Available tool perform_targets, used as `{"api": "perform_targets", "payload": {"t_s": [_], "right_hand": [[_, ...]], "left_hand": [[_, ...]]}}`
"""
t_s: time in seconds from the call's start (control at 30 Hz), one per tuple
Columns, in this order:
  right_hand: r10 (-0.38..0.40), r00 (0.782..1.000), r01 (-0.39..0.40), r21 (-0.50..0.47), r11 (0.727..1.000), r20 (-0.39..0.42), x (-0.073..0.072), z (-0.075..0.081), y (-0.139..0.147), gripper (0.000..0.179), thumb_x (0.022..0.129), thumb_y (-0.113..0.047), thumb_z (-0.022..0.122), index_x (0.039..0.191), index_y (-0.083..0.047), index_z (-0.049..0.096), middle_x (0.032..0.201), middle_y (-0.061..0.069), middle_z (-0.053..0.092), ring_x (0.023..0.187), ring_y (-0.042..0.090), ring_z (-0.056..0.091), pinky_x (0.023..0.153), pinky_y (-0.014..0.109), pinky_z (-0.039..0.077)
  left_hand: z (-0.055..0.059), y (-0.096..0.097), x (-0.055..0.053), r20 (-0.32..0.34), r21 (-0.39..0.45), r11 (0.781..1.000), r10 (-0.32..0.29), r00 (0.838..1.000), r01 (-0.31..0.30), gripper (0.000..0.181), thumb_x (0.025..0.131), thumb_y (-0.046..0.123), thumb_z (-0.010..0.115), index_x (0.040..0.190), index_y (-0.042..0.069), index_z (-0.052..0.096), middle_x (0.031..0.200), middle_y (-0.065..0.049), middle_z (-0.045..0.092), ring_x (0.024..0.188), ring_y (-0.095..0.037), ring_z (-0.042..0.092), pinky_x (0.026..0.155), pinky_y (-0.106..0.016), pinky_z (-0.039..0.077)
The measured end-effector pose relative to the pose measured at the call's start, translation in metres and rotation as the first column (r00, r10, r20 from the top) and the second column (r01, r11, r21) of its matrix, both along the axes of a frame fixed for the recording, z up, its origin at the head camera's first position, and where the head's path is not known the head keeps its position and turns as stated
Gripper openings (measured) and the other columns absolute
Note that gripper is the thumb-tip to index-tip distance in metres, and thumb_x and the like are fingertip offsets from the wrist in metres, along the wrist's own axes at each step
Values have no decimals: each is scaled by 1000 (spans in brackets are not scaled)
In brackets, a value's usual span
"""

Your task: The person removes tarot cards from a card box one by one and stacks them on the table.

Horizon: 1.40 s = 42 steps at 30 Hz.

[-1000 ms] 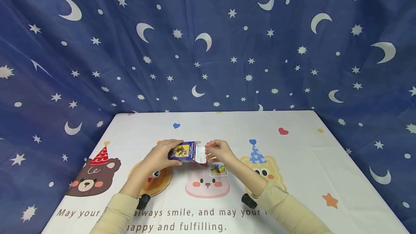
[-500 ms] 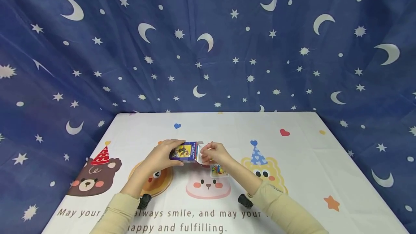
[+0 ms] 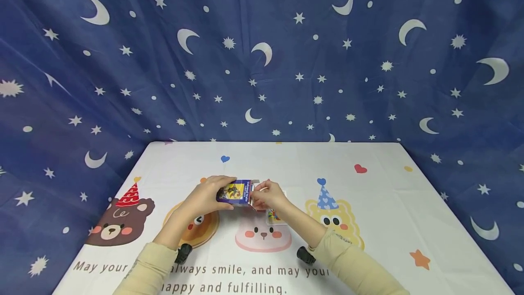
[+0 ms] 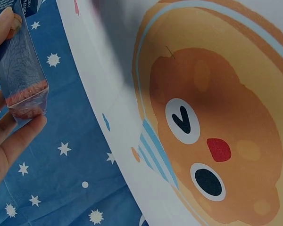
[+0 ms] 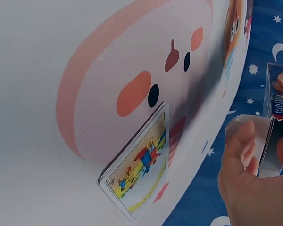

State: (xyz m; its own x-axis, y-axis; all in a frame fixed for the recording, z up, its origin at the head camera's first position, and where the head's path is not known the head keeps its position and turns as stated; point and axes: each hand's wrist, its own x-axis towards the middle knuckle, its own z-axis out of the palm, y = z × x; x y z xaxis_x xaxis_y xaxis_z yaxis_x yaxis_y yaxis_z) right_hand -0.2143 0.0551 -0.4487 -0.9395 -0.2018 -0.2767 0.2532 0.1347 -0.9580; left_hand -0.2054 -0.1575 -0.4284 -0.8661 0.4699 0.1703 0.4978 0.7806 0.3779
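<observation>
My left hand (image 3: 204, 198) grips a small blue tarot card box (image 3: 235, 191) with a yellow picture on its front, thumb and fingers on opposite sides. In the left wrist view, the closed end of the box (image 4: 23, 66) looks glossy. Its open end faces my right hand (image 3: 268, 196), whose curled fingers are at the end flap. The right wrist view shows the white flap (image 5: 261, 134) against the fingers and the thumb beside the dark opening. On the table, a stack of picture cards (image 5: 144, 165) lies just below my right hand, partly hidden by it in the head view.
A white tablecloth (image 3: 368, 240) printed with cartoon animals and lettering covers the table. Behind it hangs a dark blue curtain (image 3: 286, 94) with moons and stars. A black wrist device (image 3: 304, 255) sits under the right forearm and another (image 3: 183, 253) by the left.
My right hand has moved left onto the flap, covering more of it and of the card stack. The left hand keeps its hold on the box, nearly in place.
</observation>
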Motion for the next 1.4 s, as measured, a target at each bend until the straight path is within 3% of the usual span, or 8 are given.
{"api": "perform_targets", "payload": {"t_s": [0.27,0.53,0.7,0.93,1.4], "right_hand": [[-1,1000,1,26,1000,-22,2,-5,-4,19,83,0,63,97,5,52,63,1,55,49,6,56,53,23,56],[5,1000,-5,0,1000,24,2,-7,0,9,84,-3,63,84,0,54,62,1,57,50,7,56,50,18,53],[0,996,2,-29,1000,86,2,-5,3,8,86,-4,59,90,3,56,67,3,56,53,9,55,53,19,55],[-22,989,24,-12,1000,144,1,-1,12,26,85,-7,57,107,9,56,78,7,57,60,10,54,55,17,55],[-19,992,32,-106,994,122,0,12,42,26,87,-7,53,107,10,53,77,5,58,60,9,59,56,16,55]], "left_hand": [[-2,-2,1,4,-4,1000,2,1000,-2,76,68,31,84,134,11,53,131,-13,56,122,-34,51,99,-52,45],[-1,-2,-1,11,-11,1000,0,1000,1,76,68,30,84,134,10,53,131,-12,57,122,-32,52,99,-51,45],[0,-2,-1,3,-13,1000,-6,1000,6,76,68,31,84,134,10,53,131,-12,57,122,-32,52,100,-50,45],[0,-5,1,16,-15,1000,13,1000,-13,76,68,31,84,134,10,53,132,-13,57,123,-32,51,103,-50,42],[0,-10,3,40,-16,998,59,997,-58,76,69,32,83,135,13,52,134,-13,55,126,-36,48,103,-55,40]]}}
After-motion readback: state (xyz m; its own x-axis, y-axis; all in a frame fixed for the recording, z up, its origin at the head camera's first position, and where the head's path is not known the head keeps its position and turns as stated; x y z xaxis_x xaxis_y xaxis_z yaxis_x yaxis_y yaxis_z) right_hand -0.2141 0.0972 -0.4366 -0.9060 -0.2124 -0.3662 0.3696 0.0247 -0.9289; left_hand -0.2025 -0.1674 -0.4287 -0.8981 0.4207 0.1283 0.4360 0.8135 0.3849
